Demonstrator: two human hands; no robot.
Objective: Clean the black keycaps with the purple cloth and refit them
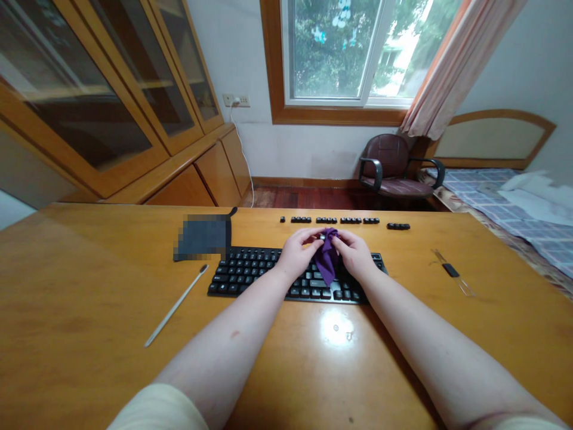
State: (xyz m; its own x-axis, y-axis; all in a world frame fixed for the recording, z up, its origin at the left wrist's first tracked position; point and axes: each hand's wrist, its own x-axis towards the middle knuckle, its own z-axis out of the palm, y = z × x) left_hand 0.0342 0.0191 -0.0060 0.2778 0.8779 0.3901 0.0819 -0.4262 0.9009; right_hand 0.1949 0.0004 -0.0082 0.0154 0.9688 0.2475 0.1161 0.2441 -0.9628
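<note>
Above the right part of a black keyboard (257, 263), my two hands meet around a purple cloth (329, 263), whose loose end hangs down over the keys. My left hand (301, 251) is closed in a pinch on a small keycap (322, 237), partly hidden by the fingers and the cloth. My right hand (353, 249) grips the bunched top of the cloth, against the keycap. Behind the keyboard, several loose black keycaps (326, 220) lie in a row of small groups.
A toothbrush (176, 306) lies left of the keyboard, below a dark pouch (203, 237) that is partly blurred. To the right is a wire keycap puller (450, 270). Beyond the wooden table (268, 370) stand a chair (387, 161), a bed (483, 191) and a glass-door cabinet (179, 143).
</note>
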